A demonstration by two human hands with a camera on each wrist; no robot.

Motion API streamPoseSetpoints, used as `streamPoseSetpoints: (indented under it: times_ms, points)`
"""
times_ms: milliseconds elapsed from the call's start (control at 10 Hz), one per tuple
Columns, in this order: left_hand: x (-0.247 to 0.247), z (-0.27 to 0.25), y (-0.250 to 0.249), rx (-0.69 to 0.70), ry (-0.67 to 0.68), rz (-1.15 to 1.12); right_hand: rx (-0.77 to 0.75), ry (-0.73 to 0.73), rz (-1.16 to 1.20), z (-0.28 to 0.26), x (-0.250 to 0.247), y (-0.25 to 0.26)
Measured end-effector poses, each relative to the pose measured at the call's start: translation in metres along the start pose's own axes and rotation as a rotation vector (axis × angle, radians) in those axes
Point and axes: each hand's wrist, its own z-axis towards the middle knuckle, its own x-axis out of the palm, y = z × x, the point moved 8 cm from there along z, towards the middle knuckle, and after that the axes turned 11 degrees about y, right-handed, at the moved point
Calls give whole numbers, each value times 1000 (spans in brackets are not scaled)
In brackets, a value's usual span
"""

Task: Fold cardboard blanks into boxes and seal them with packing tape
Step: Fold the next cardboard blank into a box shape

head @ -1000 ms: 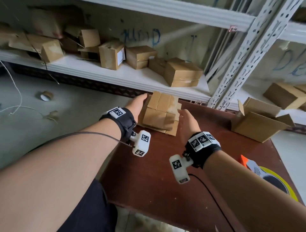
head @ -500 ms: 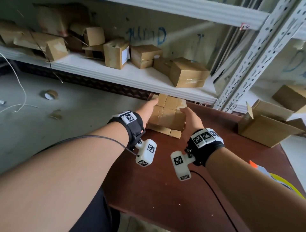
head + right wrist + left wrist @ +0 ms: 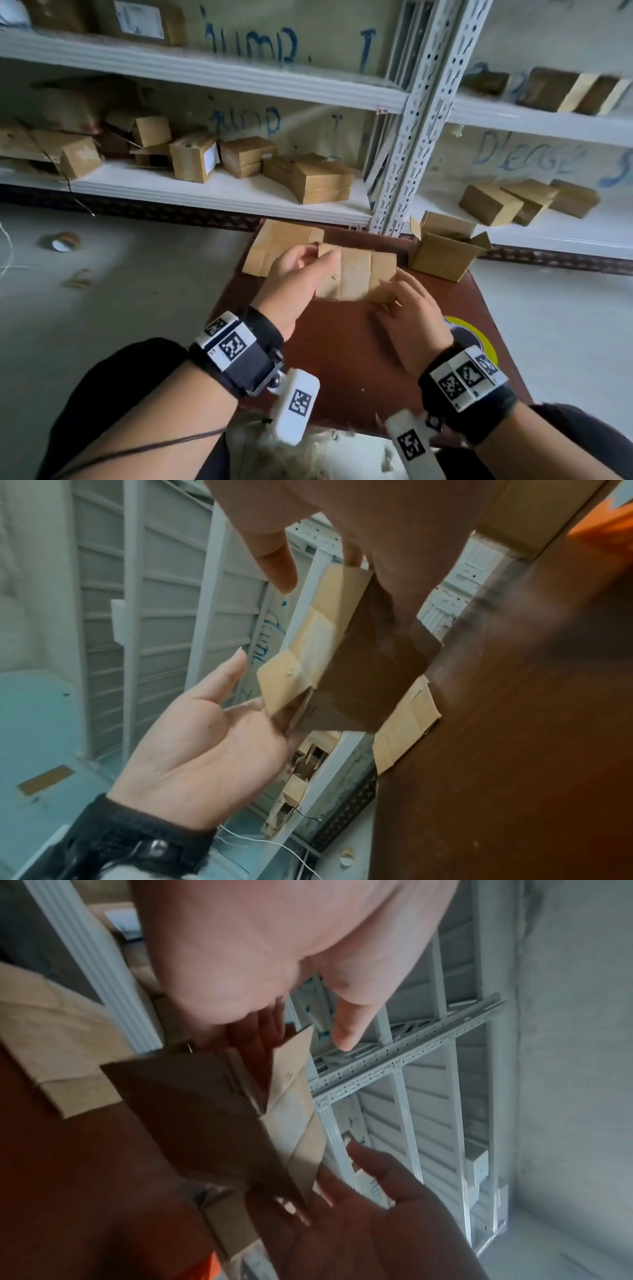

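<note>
Both hands hold one flat cardboard blank above the brown worktop.

The left hand (image 3: 291, 281) pinches the left end of the cardboard blank (image 3: 356, 272), its grip clamped on that edge with thumb on top; the right hand (image 3: 411, 318) holds the near right corner, fingers under it, grip clamped there too. The blank is lifted off the worktop (image 3: 342, 359), just near of a stack of flat blanks (image 3: 277, 246) at the far edge. An open box (image 3: 442, 253) stands at the far right, and a yellow tape roll (image 3: 479, 337) lies right of the right wrist.
</note>
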Motion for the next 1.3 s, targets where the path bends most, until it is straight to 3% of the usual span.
streamPoseSetpoints:
  times_ms: [100, 200, 300, 500, 700, 800, 900, 1000, 1100, 1200, 1300]
  points:
    - [13, -14, 22, -83, -4, 31, 41, -144, 237, -9, -3, -15]
    - [16, -9, 23, -60, -43, 103, 12, -109, 247, -2, -7, -17]
    - [32, -2, 17, 7, 79, 145, 48, -180, 258, 0, -15, -20]
    - [44, 9, 17, 52, 179, 217, 244, -140, 386, 9, -22, -35]
    - [47, 16, 15, 63, 239, 207, 237, -206, 372, 13, -31, -37]
    - [42, 24, 12, 83, 170, 228, 102, -318, 330, 17, -46, -34]
    - [21, 34, 15, -31, -19, 127, 14, -353, 267, 20, -55, -33]
    - [6, 46, 17, -173, -81, -161, 13, -292, 238, 24, -49, -32]
    - [-1, 55, 14, -289, -20, -259, 21, -273, 61, 23, -42, -29]
    - [-17, 63, 20, -333, -73, -269, -42, -321, -415, 21, -45, -18]
    - [-30, 65, 26, -331, -183, -296, -269, -196, -959, 16, -18, 4]
